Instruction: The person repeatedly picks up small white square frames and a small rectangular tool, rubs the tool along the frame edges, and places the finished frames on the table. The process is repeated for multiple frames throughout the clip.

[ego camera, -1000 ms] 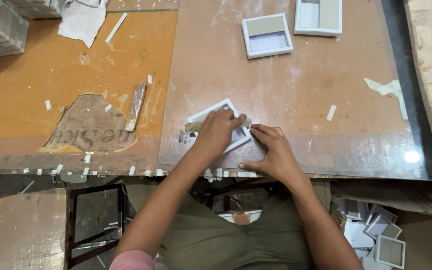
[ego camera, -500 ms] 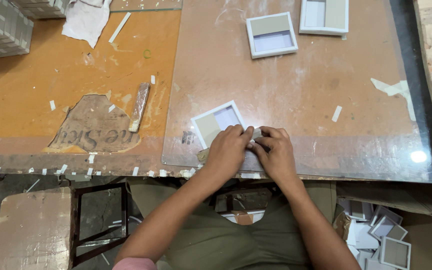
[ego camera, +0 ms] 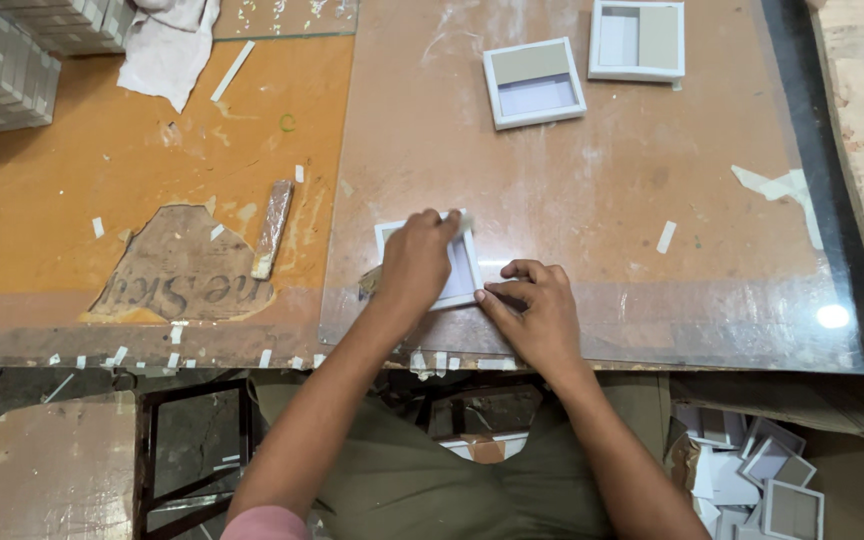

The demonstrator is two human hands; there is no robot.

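Left hand covering small white frame, right hand at its corner

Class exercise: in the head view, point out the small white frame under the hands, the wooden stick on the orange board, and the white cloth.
small white frame (ego camera: 460, 272), head view, right side strip.
wooden stick (ego camera: 272, 228), head view, middle of its length.
white cloth (ego camera: 167, 45), head view, centre of the crumpled fabric.

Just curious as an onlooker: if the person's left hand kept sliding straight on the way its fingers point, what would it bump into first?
The left hand points up and to the right over the small white frame. Beyond that lies bare tabletop; the first thing in that line looks like the square white frame, though the exact heading is uncertain.
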